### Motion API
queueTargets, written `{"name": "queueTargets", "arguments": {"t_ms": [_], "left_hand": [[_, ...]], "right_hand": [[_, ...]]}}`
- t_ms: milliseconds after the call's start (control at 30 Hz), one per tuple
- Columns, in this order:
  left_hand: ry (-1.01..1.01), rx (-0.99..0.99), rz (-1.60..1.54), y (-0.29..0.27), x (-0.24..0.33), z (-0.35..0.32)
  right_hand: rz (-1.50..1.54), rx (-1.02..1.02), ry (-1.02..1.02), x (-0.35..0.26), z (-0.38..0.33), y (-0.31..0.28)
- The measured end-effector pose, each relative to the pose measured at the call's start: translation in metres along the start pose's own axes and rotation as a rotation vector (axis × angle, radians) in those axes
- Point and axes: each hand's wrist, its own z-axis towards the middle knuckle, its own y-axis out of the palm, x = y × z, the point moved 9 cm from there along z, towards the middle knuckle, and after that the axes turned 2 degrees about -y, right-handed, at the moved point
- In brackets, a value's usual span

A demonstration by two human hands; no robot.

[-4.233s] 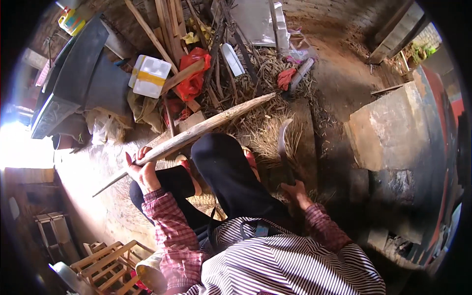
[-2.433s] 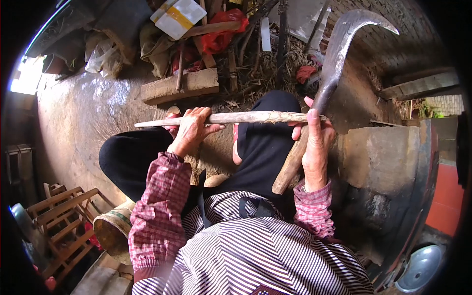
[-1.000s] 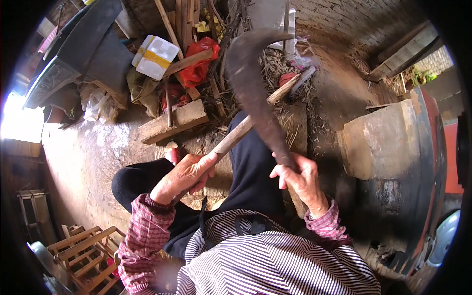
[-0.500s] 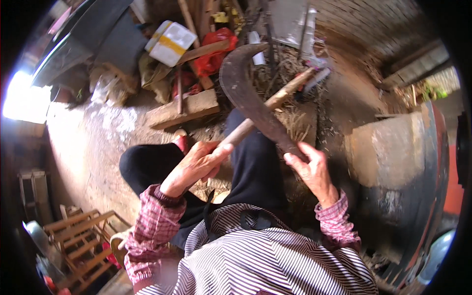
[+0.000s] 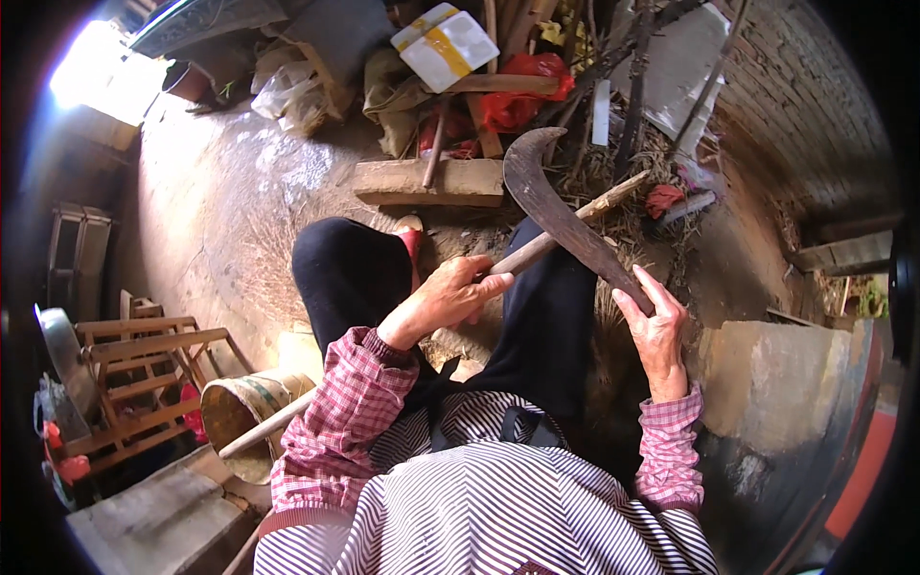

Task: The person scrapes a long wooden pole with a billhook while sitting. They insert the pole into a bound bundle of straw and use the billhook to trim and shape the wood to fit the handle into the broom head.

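In my left hand (image 5: 450, 299) is a long wooden stick (image 5: 602, 203), gripped with the fingers wrapped round it. Its thinner, pale-ended part points up and to the right, away from me. A pole of similar line shows below my left forearm, in front of a bucket; my sleeve hides whether it is the same stick. My right hand (image 5: 655, 326) grips the lower end of a dark, rusty billhook (image 5: 558, 213) with a hooked tip. The billhook's blade crosses over the stick above my right knee. Whether the blade presses on the wood I cannot tell.
A thick wooden beam (image 5: 431, 183) lies on the floor ahead. Behind it are a white foam box (image 5: 445, 46), a red plastic bag (image 5: 522, 91) and sticks with brushwood. A stained bucket (image 5: 251, 412) and a wooden rack (image 5: 158, 374) are at left, a stove-like block (image 5: 771, 383) at right.
My view has turned, so the surroundings sit farther right and the bucket shows more fully. Both hands keep their holds, with the billhook still across the stick.
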Motion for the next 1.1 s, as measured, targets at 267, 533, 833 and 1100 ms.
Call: {"name": "queueTargets", "arguments": {"t_ms": [267, 533, 833, 1100], "left_hand": [[0.416, 0.837, 0.483, -0.021, 0.024, -0.076], [-0.062, 0.257, -0.594, 0.065, -0.077, -0.095], [0.306, 0.337, -1.262, 0.034, -0.083, -0.067], [0.545, 0.553, -0.747, -0.035, -0.005, -0.090]], "right_hand": [[0.137, -0.058, -0.101, 0.003, 0.005, 0.026], [0.022, 0.028, -0.319, -0.007, -0.002, 0.027], [0.129, 0.063, -0.177, 0.012, -0.007, 0.033], [0.385, -0.045, 0.149, 0.035, -0.016, 0.050]]}}
